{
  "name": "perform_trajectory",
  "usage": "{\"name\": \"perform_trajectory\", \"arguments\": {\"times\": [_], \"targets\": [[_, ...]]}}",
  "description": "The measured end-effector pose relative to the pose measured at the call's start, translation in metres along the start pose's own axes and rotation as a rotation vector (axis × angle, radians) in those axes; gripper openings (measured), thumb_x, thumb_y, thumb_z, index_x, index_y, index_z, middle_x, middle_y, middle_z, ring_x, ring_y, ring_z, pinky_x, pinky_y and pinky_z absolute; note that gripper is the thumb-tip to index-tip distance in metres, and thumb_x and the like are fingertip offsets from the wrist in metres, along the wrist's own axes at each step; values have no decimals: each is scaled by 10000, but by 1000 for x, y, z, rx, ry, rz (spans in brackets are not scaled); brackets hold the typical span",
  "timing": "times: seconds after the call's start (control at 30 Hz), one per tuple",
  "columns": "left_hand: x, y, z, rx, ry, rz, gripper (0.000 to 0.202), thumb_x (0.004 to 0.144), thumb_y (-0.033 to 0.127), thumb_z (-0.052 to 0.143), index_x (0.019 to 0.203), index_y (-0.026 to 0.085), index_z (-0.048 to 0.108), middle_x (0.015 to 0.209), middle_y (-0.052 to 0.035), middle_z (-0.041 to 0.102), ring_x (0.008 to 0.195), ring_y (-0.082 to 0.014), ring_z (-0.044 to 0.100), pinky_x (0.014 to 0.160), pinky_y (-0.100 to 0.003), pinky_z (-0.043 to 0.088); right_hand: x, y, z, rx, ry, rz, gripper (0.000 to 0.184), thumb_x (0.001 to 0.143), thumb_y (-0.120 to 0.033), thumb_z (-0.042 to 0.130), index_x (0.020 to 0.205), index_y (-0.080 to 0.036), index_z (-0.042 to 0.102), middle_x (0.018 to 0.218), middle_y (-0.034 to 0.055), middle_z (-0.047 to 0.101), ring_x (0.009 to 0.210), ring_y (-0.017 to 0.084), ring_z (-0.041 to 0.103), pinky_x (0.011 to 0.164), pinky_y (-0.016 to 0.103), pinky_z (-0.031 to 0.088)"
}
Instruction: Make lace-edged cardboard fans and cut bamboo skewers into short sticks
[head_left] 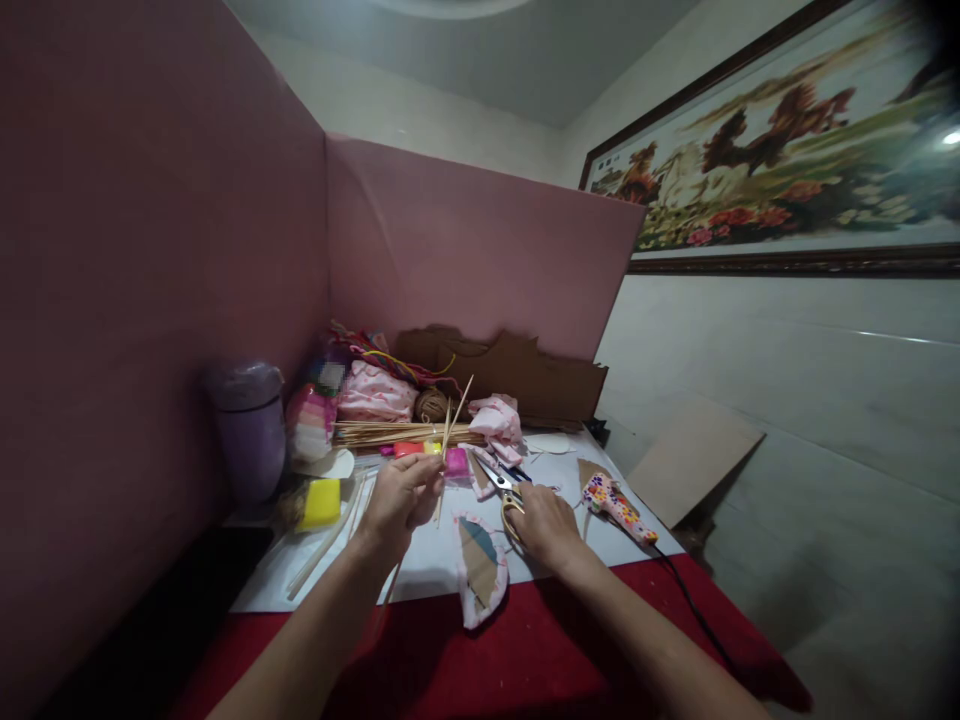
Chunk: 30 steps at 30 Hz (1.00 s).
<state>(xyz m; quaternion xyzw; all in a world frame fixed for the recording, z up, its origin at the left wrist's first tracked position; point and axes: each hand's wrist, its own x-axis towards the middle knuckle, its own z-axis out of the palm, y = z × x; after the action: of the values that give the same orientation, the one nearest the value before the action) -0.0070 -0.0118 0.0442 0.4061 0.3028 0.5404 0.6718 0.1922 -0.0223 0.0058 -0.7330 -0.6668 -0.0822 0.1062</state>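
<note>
My left hand (401, 498) is closed in a pinch around thin wooden sticks (459, 410), which point up past the fingers; their lower ends run down below the hand. My right hand (549, 522) is closed on the gold handles of a pair of scissors (504, 487), whose metal blades point up and left over the white sheet. Between the two hands lies a half-round cardboard piece (480, 568) edged with pink-patterned cloth. A smaller cloth-edged cardboard piece (480, 472) lies by the scissor blades, partly covered.
A flower-patterned glue gun (619, 508) with a black cord lies at right. Behind are a bundle of sticks (390, 433), a brown twine ball (431, 405), pink cloth (496, 425) and torn cardboard (517, 375). At left stand a purple cup (251, 440) and a yellow block (322, 503).
</note>
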Motion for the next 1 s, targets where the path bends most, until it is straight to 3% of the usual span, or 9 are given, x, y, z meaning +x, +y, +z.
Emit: {"name": "perform_trajectory", "arguments": {"times": [0.1, 0.23, 0.3, 0.4, 0.47, 0.57, 0.8, 1.0], "targets": [[-2, 0, 2, 107, 26, 41, 252, 623, 347, 677, 667, 125, 567, 408, 67, 429, 292, -1, 219, 330, -158, 81, -3, -15, -16, -56, 112, -119, 178, 824, -230, 514, 805, -136, 663, 864, 155, 647, 795, 247, 614, 669, 330, 432], [-6, -4, 5, 406, 46, 218, 240, 701, 359, 617, 607, 145, 564, 428, 44, 455, 350, -41, 313, 371, -182, 186, -6, -34, -58, 135, 570, -489, 277, 888, -228, 452, 1117, -167, 595, 1159, 126, 574, 1101, 237, 487, 911, 369, 373], [-7, -7, 7, 570, 55, 360, 240, 712, 337, 610, 566, 151, 568, 459, 27, 480, 417, -66, 378, 432, -197, 257, -4, -40, -74, 143, 632, -681, 274, 895, -224, 449, 1128, -191, 590, 1204, 91, 564, 1213, 241, 387, 1001, 412, 283], [-9, -9, 7, 764, 78, 521, 214, 712, 290, 608, 538, 168, 582, 481, 19, 486, 481, -92, 404, 513, -216, 281, 3, -39, -80, 115, 554, -826, 211, 897, -210, 453, 982, -210, 646, 959, 51, 656, 1073, 194, 490, 1026, 419, 230], [-10, -10, 6, 884, 87, 604, 204, 722, 257, 596, 533, 179, 578, 493, 16, 489, 495, -101, 401, 547, -228, 271, 9, -35, -77, 98, 498, -851, 212, 905, -226, 447, 933, -208, 657, 816, 38, 649, 907, 163, 535, 972, 386, 283], [-10, -11, 4, 1042, 81, 691, 204, 751, 228, 564, 551, 186, 566, 515, 7, 497, 510, -112, 416, 577, -239, 261, 15, -30, -73, 71, 453, -881, 221, 911, -262, 449, 965, -203, 655, 793, 47, 632, 813, 157, 520, 809, 319, 353], [-5, -13, -1, 1189, 90, 754, 208, 778, 229, 545, 574, 187, 536, 527, 0, 494, 512, -119, 412, 573, -245, 241, 23, -31, -77, 57, 353, -935, 191, 888, -217, 483, 839, -179, 664, 727, 29, 618, 710, 134, 518, 679, 257, 341], [-1, -17, -7, 1200, 112, 721, 209, 777, 240, 554, 573, 191, 548, 534, -11, 512, 522, -129, 438, 582, -249, 241, 15, -44, -66, 2, 324, -781, 197, 866, -203, 493, 733, -160, 633, 667, 32, 610, 609, 131, 523, 569, 251, 313]]}}
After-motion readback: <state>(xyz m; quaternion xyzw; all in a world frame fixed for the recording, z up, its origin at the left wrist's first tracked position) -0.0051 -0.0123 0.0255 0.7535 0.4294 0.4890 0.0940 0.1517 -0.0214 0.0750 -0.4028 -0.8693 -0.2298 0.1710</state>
